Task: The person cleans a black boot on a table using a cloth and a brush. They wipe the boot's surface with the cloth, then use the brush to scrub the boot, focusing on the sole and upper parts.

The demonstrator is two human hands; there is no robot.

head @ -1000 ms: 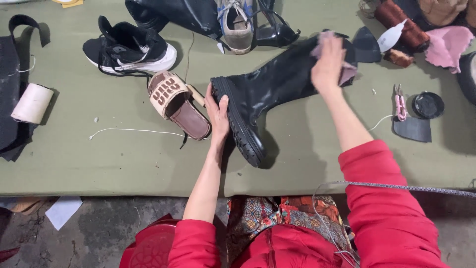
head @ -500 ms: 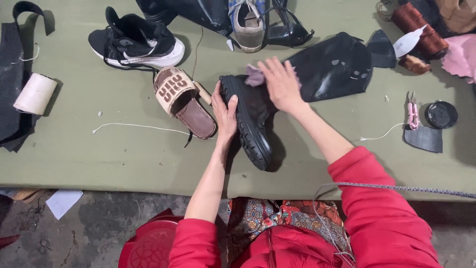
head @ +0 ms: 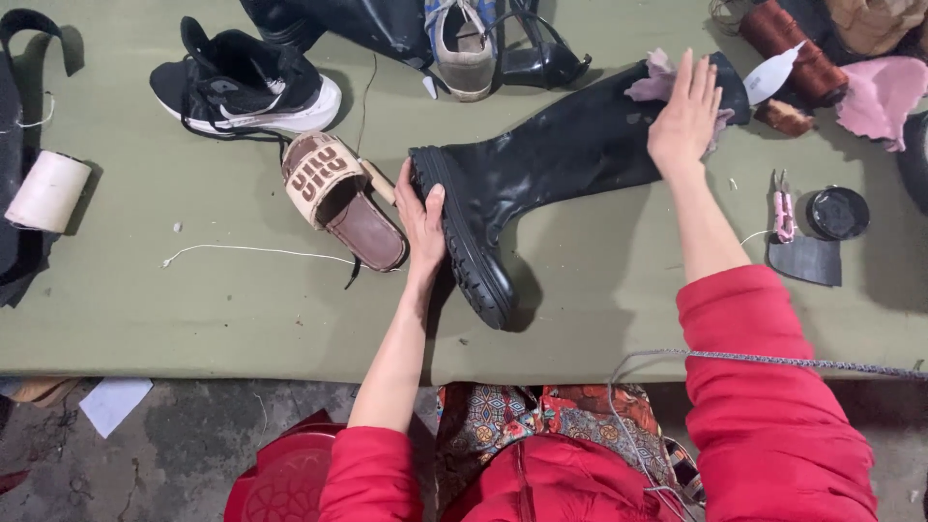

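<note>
A tall black boot (head: pixel 541 164) lies on its side on the green table (head: pixel 193 309), sole toward me, shaft running up to the right. My left hand (head: pixel 422 217) grips the boot's chunky sole near the heel. My right hand (head: pixel 684 114) presses flat on a pale pink cloth (head: pixel 657 82) against the top of the shaft, fingers spread.
A tan slide sandal (head: pixel 338 198) lies left of the boot. A black sneaker (head: pixel 246 82) and more shoes (head: pixel 464 39) sit at the back. There is a white roll (head: pixel 46 191) at left, and a brown thread spool (head: pixel 793 39), pink cutters (head: pixel 783 205) and a round black lid (head: pixel 838 211) at right.
My right hand slid with the cloth from the shaft top down to the boot's foot, then back up to the shaft top. The left hand kept its hold on the sole.
</note>
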